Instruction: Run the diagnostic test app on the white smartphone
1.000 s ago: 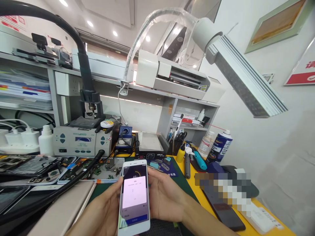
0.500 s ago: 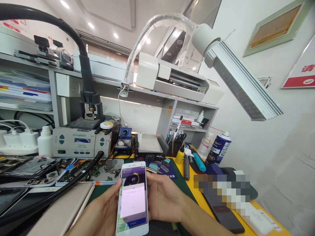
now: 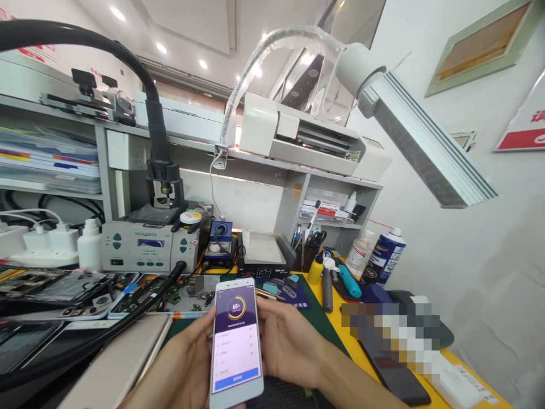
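Observation:
A white smartphone point(image 3: 237, 346) stands tilted toward me at the lower middle, its lit screen showing a 65 dial, a list and a blue button. My left hand point(image 3: 193, 346) wraps round its left edge, thumb along the side. On the right edge, my right hand point(image 3: 287, 343) grips the same phone, fingers curled behind it. The phone body hides most of the fingertips. Beneath the hands lies a dark green mat point(image 3: 336, 335).
At left stand a grey hot-air station point(image 3: 149, 247), a tray of circuit boards point(image 3: 170, 295) and a gold phone back point(image 3: 114, 363). A heating plate point(image 3: 261, 253) is behind. A dark phone point(image 3: 395, 369) and spray can point(image 3: 385, 255) are at right. A lamp point(image 3: 426, 136) hangs above.
The phone's screen has gone from a white pop-up over a dimmed page to a dial with a list and blue button. Both hands keep their hold; the view has shifted slightly.

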Available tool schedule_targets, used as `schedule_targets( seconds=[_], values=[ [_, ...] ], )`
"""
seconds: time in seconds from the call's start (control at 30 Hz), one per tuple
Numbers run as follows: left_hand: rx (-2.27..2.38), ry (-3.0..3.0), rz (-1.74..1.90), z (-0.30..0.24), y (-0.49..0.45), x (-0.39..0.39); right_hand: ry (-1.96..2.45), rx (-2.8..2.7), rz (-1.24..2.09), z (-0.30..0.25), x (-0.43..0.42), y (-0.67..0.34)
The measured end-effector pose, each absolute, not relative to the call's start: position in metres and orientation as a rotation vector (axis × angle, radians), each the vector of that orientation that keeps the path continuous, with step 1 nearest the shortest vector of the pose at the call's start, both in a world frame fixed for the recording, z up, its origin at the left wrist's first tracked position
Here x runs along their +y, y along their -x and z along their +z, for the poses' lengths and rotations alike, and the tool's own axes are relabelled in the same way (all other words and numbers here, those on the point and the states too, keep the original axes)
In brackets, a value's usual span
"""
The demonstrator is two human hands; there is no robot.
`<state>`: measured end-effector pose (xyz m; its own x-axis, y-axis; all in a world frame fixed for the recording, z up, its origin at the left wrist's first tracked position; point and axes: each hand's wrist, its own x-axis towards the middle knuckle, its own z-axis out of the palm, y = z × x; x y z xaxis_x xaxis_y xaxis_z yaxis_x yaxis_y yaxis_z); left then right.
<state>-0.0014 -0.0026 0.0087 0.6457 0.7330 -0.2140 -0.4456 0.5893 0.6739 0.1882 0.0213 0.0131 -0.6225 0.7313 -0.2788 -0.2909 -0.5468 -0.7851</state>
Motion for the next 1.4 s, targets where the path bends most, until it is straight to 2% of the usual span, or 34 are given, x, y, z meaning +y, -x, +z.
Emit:
schedule_targets(
  seconds=[0.27,0.67,1.4],
  values=[
    [0.559,-0.629,0.745,0.017,0.003,-0.007,0.823,-1.2,1.937,0.025,0.005,-0.18],
    [0.568,-0.629,0.74,0.011,0.002,-0.01,0.974,-1.129,1.895,0.027,0.001,-0.177],
    [0.681,-0.633,0.737,0.008,0.0,-0.011,0.988,-1.144,1.867,0.029,-0.003,-0.175]
  ],
)
